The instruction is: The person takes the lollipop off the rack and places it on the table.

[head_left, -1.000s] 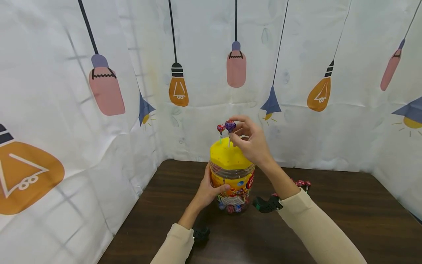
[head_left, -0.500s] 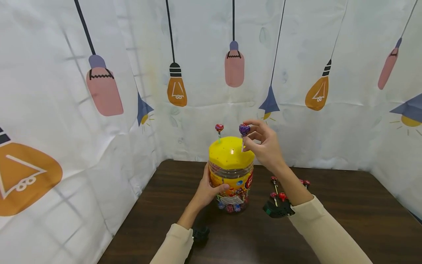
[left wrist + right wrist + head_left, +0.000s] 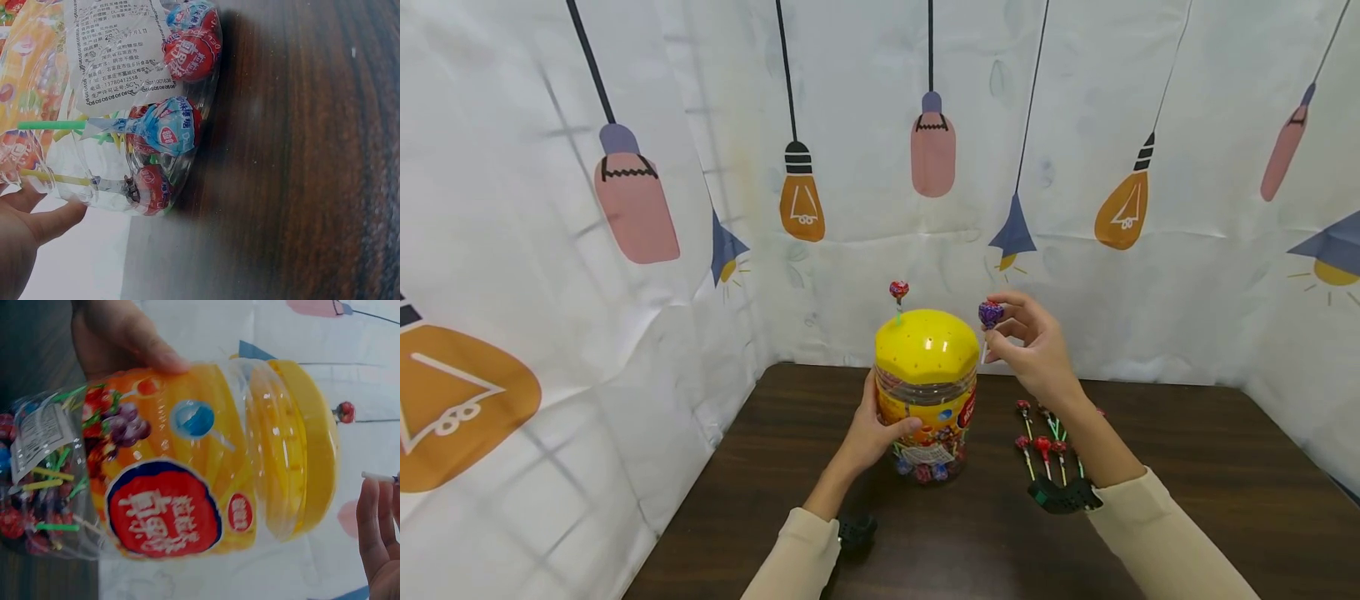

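Observation:
A clear plastic lollipop jar [image 3: 923, 417] with a yellow and orange label stands upright on the table. My left hand [image 3: 868, 435] grips its left side, thumb across the front. Its yellow lid [image 3: 927, 346] is dotted with small holes, and one red lollipop [image 3: 898, 289] stands upright at the lid's back left. To the right of the lid, my right hand [image 3: 1033, 346] pinches a purple-wrapped lollipop [image 3: 991, 313], head up and stick pointing down. In the left wrist view, wrapped lollipops [image 3: 172, 125] lie inside the jar's bottom.
Several red-headed lollipops [image 3: 1042, 446] lie in rows on the dark wooden table [image 3: 1187, 475], partly hidden behind my right forearm. A white cloth [image 3: 850, 308] printed with lamps hangs behind and to the left of the table.
My right hand has carried the purple lollipop from over the lid to the right and slightly down, uncovering more lollipops on the table. My left hand keeps its hold on the jar.

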`<state>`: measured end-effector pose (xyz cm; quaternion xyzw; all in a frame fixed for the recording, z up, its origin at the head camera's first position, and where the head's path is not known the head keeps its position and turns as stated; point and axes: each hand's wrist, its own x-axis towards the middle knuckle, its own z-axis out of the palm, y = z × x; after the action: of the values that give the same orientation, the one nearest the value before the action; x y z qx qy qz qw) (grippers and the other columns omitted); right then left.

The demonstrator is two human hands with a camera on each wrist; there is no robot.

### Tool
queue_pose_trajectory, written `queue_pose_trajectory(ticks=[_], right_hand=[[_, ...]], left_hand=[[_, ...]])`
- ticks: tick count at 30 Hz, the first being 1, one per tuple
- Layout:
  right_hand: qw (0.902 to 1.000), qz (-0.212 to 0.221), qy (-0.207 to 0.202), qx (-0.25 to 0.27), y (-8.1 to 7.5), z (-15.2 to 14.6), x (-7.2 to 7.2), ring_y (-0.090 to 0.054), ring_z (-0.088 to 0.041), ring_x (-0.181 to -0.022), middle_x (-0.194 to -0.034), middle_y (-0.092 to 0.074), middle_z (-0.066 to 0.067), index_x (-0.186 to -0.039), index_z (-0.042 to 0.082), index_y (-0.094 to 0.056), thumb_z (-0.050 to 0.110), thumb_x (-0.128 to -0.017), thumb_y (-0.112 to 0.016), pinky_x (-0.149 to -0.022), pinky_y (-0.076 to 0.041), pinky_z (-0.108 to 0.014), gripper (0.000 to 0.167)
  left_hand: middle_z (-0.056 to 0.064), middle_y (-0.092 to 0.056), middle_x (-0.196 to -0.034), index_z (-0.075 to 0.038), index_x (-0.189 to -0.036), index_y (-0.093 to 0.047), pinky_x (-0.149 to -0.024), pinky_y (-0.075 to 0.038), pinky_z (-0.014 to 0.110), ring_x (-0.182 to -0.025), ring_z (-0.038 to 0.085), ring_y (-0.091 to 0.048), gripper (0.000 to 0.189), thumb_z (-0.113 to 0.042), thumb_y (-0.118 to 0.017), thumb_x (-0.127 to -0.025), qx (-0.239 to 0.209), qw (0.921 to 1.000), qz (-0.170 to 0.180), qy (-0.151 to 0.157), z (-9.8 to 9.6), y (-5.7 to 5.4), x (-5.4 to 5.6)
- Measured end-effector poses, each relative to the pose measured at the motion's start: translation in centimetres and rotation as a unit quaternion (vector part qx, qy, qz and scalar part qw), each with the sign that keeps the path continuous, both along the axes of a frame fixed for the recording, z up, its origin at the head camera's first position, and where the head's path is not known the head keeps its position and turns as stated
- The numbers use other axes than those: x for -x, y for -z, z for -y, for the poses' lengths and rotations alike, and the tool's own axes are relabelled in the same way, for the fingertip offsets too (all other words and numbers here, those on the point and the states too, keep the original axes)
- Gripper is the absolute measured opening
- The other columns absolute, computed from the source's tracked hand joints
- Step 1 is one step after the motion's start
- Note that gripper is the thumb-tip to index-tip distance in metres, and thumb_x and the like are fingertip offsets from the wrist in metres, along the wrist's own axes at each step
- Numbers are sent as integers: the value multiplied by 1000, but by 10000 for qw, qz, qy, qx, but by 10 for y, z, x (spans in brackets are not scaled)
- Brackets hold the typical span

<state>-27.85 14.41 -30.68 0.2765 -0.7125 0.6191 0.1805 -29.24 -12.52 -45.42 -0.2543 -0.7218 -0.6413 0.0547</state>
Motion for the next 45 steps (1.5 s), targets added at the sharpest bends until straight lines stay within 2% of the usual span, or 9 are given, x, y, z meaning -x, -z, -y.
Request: queue_pose_trajectory(ticks=[5, 12, 21, 26, 33, 37, 45], right_hand=[[9999, 111, 75, -56, 12, -14, -2, -65, -20, -78, -102, -67, -5, -135, 9, -58, -4, -95, -65, -66, -63, -33, 43], [9991, 310, 244, -180, 25, -32, -7, -65, -21, -71, -98, -67, 1, -137, 11, -57, -5, -95, -63, -65, -63, -32, 45], [9966, 532, 517, -356, 41, -50, -14, -66, -19, -76, -108, -63, -2, -140, 12, -55, 0, -98, -62, -66, -63, -34, 45], [9959, 559, 588, -393, 51, -60, -19, -67, -17, -70, -108, -60, -1, -141, 10, -55, -1, -98, -61, -60, -60, -31, 45], [9949, 600, 738, -347, 68, -76, -22, -68, -20, -68, -104, -62, -1, -140, 8, -55, -4, -97, -62, -61, -61, -29, 45], [9931, 695, 884, -336, 78, -85, -24, -68, -17, -68, -101, -64, 0, -138, 11, -56, -3, -97, -63, -61, -61, -29, 44], [9935, 862, 703, 244, 98, -103, -24, -67, -11, -70, -101, -65, 5, -135, 11, -56, -7, -95, -65, -60, -61, -27, 45]], left_hand=[[-2, -43, -153, -45, -159, -8, -116, -44, 51, -135, 21, -51, 100, -34, -80, -90, -15, 10000, 29, -27, 1, 0, 0], [-2, -42, -154, -44, -160, -8, -115, -45, 50, -135, 21, -51, 101, -34, -80, -90, -46, 10000, 0, 12, 0, 0, 0], [1, -43, -154, -42, -161, -6, -115, -45, 48, -134, 22, -52, 101, -38, -79, -90, -20, 10000, 4, 13, -2, -1, -1], [-2, -44, -152, -43, -160, -7, -115, -46, 48, -133, 21, -53, 100, -39, -79, -90, -16, 10000, 15, 26, -2, -1, 0], [-2, -45, -152, -45, -159, -8, -115, -46, 48, -134, 19, -52, 101, -37, -80, -90, 12, 10000, 54, -59, -1, 1, 0], [-2, -45, -152, -46, -159, -8, -114, -45, 47, -134, 19, -52, 102, -38, -81, -89, 43, 9999, 43, -91, 0, 2, 0], [-1, -45, -152, -44, -160, -8, -114, -45, 47, -133, 20, -53, 101, -36, -80, -90, 19, 10000, -90, -28, -1, 1, 1]])
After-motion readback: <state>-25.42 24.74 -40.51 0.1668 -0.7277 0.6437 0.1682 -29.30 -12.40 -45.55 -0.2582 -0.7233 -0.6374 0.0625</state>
